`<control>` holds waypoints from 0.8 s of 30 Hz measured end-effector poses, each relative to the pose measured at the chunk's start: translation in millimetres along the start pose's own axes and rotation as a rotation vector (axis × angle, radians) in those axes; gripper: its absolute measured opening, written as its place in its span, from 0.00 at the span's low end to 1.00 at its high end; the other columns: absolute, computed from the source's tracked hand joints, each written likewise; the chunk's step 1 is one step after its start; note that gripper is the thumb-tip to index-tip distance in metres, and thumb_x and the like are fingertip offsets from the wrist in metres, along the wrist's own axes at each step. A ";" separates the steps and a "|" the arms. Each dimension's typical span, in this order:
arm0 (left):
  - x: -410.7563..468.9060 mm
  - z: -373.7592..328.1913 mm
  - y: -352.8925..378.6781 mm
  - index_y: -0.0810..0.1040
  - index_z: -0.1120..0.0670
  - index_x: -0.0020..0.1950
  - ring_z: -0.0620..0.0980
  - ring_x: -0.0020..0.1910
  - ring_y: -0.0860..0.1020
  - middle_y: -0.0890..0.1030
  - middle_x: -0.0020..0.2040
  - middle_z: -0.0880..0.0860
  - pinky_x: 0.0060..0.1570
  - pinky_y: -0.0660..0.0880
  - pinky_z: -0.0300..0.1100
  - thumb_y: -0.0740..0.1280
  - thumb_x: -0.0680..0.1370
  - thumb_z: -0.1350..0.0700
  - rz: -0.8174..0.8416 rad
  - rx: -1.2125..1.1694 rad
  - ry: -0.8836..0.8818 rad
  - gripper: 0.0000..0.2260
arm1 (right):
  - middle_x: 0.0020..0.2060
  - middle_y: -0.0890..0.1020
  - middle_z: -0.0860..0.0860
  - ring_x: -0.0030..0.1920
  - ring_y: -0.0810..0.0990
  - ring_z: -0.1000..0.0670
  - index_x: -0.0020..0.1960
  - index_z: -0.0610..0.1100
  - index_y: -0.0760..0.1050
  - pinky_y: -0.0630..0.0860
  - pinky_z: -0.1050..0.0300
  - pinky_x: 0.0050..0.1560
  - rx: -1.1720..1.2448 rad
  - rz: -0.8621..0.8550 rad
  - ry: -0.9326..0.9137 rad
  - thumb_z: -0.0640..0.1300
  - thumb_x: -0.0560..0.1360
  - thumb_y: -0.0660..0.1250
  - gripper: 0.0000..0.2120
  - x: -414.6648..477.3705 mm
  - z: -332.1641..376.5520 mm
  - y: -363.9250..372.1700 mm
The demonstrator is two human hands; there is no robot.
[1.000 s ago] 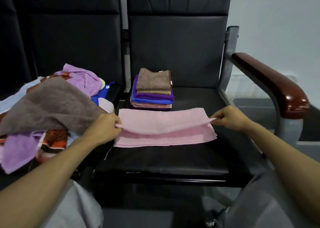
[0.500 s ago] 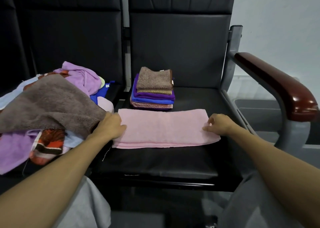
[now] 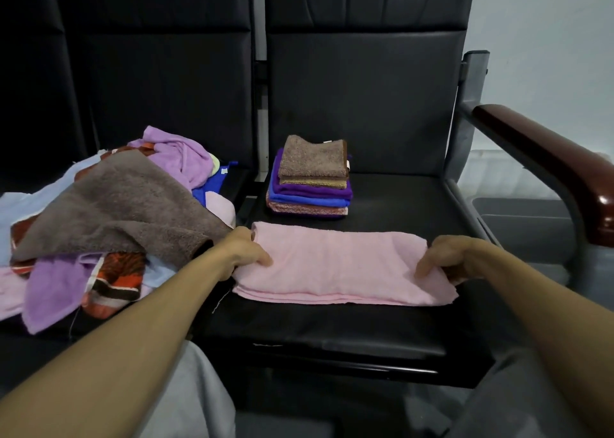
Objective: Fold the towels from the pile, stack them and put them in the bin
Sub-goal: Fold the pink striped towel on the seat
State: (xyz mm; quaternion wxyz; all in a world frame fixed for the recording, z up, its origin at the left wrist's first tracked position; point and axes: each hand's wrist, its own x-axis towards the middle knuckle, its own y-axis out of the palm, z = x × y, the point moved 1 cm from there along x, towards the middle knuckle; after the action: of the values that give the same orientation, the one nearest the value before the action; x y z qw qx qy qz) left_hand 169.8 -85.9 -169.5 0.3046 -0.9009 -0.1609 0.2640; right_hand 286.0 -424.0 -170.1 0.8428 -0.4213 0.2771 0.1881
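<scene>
A pink towel (image 3: 335,264), folded into a long strip, lies across the black chair seat (image 3: 332,328). My left hand (image 3: 244,249) grips its left end, thumb on top. My right hand (image 3: 447,258) pinches its right end, which is slightly lifted. Behind the strip stands a stack of folded towels (image 3: 310,180), brown on top, purple and blue beneath. On the seat to the left sits the unfolded pile (image 3: 103,211), with a brown towel over lilac, orange-patterned and pale blue ones.
A dark red armrest (image 3: 548,168) on a grey metal frame rises at the right. A grey bin (image 3: 525,225) stands on the floor beyond it. Black seat backs close off the rear. My grey-clad knees fill the bottom edge.
The raised top layer of the pink towel was laid down, making a narrower strip. Both hands then slid toward me and now grip the strip's two ends.
</scene>
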 end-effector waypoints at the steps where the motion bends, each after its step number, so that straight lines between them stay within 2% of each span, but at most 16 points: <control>1: -2.6 -1.4 0.2 0.75 0.60 0.62 0.55 0.55 0.78 0.79 0.58 0.57 0.55 0.76 0.47 0.77 0.67 0.62 0.026 -0.062 0.002 0.24 | 0.53 0.80 0.42 0.51 0.80 0.42 0.53 0.38 0.74 0.80 0.50 0.46 0.042 -0.003 -0.009 0.42 0.70 0.76 0.16 -0.1 -3.0 -0.5; 3: -8.3 -5.2 2.2 0.76 0.59 0.61 0.55 0.53 0.80 0.82 0.54 0.57 0.55 0.78 0.50 0.78 0.67 0.61 0.099 -0.179 0.002 0.24 | 0.53 0.81 0.42 0.50 0.81 0.42 0.56 0.37 0.74 0.80 0.51 0.43 0.118 -0.021 -0.041 0.50 0.70 0.76 0.23 1.6 -8.2 -1.2; 6: -21.2 -15.5 6.2 0.76 0.61 0.60 0.55 0.48 0.83 0.84 0.50 0.58 0.49 0.80 0.48 0.77 0.70 0.55 0.158 -0.384 0.019 0.22 | 0.51 0.81 0.41 0.47 0.81 0.43 0.55 0.35 0.74 0.80 0.51 0.41 0.158 -0.099 -0.087 0.53 0.72 0.73 0.23 2.8 -11.3 -3.2; 10: -38.7 -45.8 16.6 0.75 0.59 0.60 0.52 0.47 0.81 0.82 0.49 0.56 0.41 0.77 0.43 0.67 0.78 0.45 0.099 -0.509 0.045 0.19 | 0.48 0.79 0.43 0.41 0.79 0.46 0.57 0.35 0.75 0.76 0.56 0.33 0.148 -0.160 -0.170 0.44 0.78 0.66 0.13 6.7 -15.9 -1.3; 12: -43.4 -65.1 27.6 0.73 0.57 0.58 0.51 0.45 0.80 0.80 0.48 0.55 0.38 0.75 0.44 0.62 0.80 0.46 0.102 -0.549 0.055 0.15 | 0.48 0.79 0.44 0.41 0.78 0.47 0.57 0.39 0.74 0.74 0.58 0.32 0.198 -0.157 -0.213 0.40 0.79 0.64 0.08 7.8 -16.0 0.1; 14: -49.3 -83.9 41.9 0.70 0.52 0.58 0.51 0.43 0.78 0.78 0.46 0.54 0.37 0.75 0.44 0.60 0.82 0.49 0.126 -0.581 0.073 0.09 | 0.50 0.79 0.44 0.43 0.79 0.47 0.57 0.41 0.75 0.74 0.58 0.33 0.270 -0.132 -0.236 0.39 0.79 0.62 0.08 8.5 -14.6 1.1; 15: -51.1 -92.1 50.1 0.70 0.52 0.56 0.52 0.42 0.78 0.77 0.45 0.55 0.39 0.75 0.45 0.59 0.82 0.50 0.138 -0.580 0.085 0.07 | 0.50 0.80 0.44 0.43 0.79 0.47 0.56 0.41 0.76 0.73 0.58 0.33 0.307 -0.114 -0.242 0.39 0.79 0.62 0.07 8.7 -13.9 2.4; 18: -48.5 -114.9 84.4 0.70 0.54 0.45 0.52 0.40 0.76 0.76 0.43 0.56 0.43 0.74 0.45 0.57 0.83 0.53 0.160 -0.477 0.127 0.09 | 0.45 0.79 0.44 0.40 0.79 0.47 0.50 0.39 0.78 0.75 0.56 0.35 0.421 -0.059 -0.246 0.38 0.80 0.59 0.09 7.1 -16.7 2.1; 21: -41.2 -132.0 123.0 0.73 0.54 0.48 0.51 0.38 0.76 0.77 0.42 0.56 0.44 0.77 0.45 0.56 0.82 0.46 0.147 -0.318 0.194 0.13 | 0.36 0.76 0.46 0.34 0.75 0.49 0.46 0.39 0.76 0.72 0.57 0.33 0.468 -0.031 -0.255 0.37 0.80 0.56 0.10 3.8 -20.2 0.6; 22: -39.1 -136.0 134.0 0.74 0.55 0.48 0.50 0.34 0.76 0.76 0.38 0.55 0.38 0.78 0.41 0.55 0.81 0.42 0.145 -0.272 0.214 0.18 | 0.34 0.74 0.47 0.32 0.73 0.50 0.44 0.40 0.75 0.71 0.58 0.31 0.472 -0.020 -0.257 0.36 0.80 0.56 0.10 2.8 -21.0 0.0; 23: -39.2 -138.4 142.6 0.74 0.55 0.47 0.48 0.29 0.75 0.74 0.35 0.54 0.30 0.74 0.35 0.54 0.81 0.39 0.139 -0.235 0.230 0.21 | 0.33 0.73 0.47 0.31 0.72 0.50 0.44 0.40 0.74 0.71 0.58 0.31 0.470 -0.007 -0.259 0.36 0.80 0.56 0.10 2.8 -21.1 0.5; 24: -40.3 -139.4 150.1 0.74 0.55 0.47 0.47 0.25 0.73 0.73 0.31 0.53 0.26 0.71 0.33 0.54 0.80 0.37 0.133 -0.206 0.240 0.23 | 0.33 0.73 0.47 0.31 0.72 0.50 0.45 0.40 0.74 0.71 0.57 0.31 0.471 0.008 -0.261 0.36 0.79 0.56 0.09 2.5 -21.2 2.3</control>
State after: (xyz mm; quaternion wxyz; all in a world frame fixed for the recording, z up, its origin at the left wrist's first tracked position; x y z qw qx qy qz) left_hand 236.5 -283.2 -155.3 0.2095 -0.9611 -0.0896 0.1561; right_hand 280.2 -439.7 -183.6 0.9454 -0.1848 0.2038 0.1745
